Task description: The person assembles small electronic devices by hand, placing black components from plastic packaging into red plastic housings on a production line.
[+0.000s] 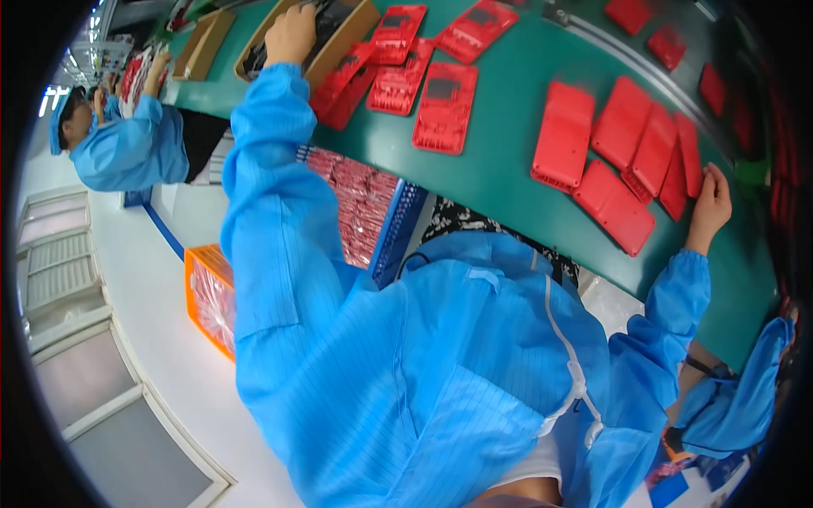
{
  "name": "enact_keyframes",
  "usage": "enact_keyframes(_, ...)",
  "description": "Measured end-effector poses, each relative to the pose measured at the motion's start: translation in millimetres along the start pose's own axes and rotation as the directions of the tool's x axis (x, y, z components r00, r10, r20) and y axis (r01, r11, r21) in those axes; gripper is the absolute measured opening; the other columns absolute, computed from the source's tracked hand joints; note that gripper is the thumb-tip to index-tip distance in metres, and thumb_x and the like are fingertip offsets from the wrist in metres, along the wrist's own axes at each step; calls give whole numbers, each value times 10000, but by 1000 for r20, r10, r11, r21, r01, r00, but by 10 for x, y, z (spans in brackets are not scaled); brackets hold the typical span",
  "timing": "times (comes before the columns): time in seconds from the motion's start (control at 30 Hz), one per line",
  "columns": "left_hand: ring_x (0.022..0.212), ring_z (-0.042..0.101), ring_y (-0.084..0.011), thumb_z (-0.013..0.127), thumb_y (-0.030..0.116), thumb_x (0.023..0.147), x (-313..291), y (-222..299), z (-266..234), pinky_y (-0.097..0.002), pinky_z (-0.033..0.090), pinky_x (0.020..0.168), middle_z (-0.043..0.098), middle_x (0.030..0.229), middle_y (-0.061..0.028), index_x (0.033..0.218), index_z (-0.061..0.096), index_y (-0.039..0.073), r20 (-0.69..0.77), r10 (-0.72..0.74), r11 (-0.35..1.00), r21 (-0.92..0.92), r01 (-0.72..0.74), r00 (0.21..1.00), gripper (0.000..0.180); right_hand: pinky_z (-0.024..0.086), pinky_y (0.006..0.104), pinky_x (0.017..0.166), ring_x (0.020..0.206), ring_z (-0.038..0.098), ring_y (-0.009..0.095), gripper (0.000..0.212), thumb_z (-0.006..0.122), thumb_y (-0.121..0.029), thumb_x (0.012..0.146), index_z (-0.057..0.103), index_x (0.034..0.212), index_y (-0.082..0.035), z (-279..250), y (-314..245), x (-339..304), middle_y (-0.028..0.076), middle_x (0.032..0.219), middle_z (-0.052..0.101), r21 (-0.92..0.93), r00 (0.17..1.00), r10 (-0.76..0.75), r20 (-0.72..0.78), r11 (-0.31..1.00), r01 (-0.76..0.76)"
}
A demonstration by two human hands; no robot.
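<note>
My left hand (pixel 290 34) reaches into a cardboard box (pixel 351 34) of black parts (pixel 334 15) at the upper left of the bench. Its fingers are curled down among the parts, and their tips are hidden, so what they pinch cannot be made out. At the right, my right hand (pixel 713 207) rests beside a group of red plastic housings (pixel 654 151), its slightly bent fingers at the edge of the outermost one (pixel 688 152). No housing is visibly gripped in it. Several other red housings (pixel 445 108) lie inner side up near the box.
The green bench (pixel 500 144) has a metal rail (pixel 627 63) along its far side, with more red housings beyond. Below the bench edge stand a blue crate (pixel 398 229) of wrapped red parts and an orange crate (pixel 207 292). A co-worker (pixel 127 148) sits at the left.
</note>
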State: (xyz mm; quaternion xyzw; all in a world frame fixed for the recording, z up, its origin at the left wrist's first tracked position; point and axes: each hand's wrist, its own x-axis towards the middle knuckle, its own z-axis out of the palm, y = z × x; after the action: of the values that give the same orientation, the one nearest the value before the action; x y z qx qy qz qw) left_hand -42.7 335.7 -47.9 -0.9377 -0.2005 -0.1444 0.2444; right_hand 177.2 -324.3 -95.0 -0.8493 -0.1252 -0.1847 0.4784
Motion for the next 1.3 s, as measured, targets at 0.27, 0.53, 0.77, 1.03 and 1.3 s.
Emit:
enact_keyframes(0.27,635,578,-98,626,89,790,-276,5,-547,-204,471,518,610,784,-50,957,601,-19,291,-576,58,-917,393,764,201,465,228,775,896,606,133,197,518,-81,870,638,1017,-28,-49,-32,-16,82,964,649,-26,1000,-6,15,1000,6)
enact_keyframes(0.53,623,582,-119,588,53,834,-497,509,-1167,-216,480,525,601,760,-31,968,584,23,376,-430,-497,-857,133,821,138,452,219,768,889,592,113,195,535,-94,875,633,1033,-32,-120,-75,-4,62,959,642,38,998,-34,-52,999,36)
enact_keyframes(0.77,621,611,-170,527,-7,836,-1037,2295,-2106,-269,513,556,603,755,-101,954,533,0,222,23,-774,-613,158,975,118,481,233,682,805,606,120,211,589,-43,823,604,1030,-2,-41,-1757,-869,78,885,643,401,936,-214,281,912,88)
enact_keyframes(1.03,667,609,-136,524,32,865,-1290,3025,-2236,-240,521,589,616,792,-87,954,551,-23,283,325,-727,-535,430,902,108,467,233,636,716,562,108,209,591,-41,825,579,1020,36,239,-1898,-1263,56,834,567,561,874,-110,472,803,-202)
enact_keyframes(1.3,486,538,-140,439,247,936,-1399,2845,-2117,-244,445,427,593,674,-95,922,561,-17,261,466,-792,-303,530,846,291,469,253,703,841,561,113,272,589,-59,829,558,1082,36,390,-2001,-1195,56,916,563,638,684,-154,713,546,-543)
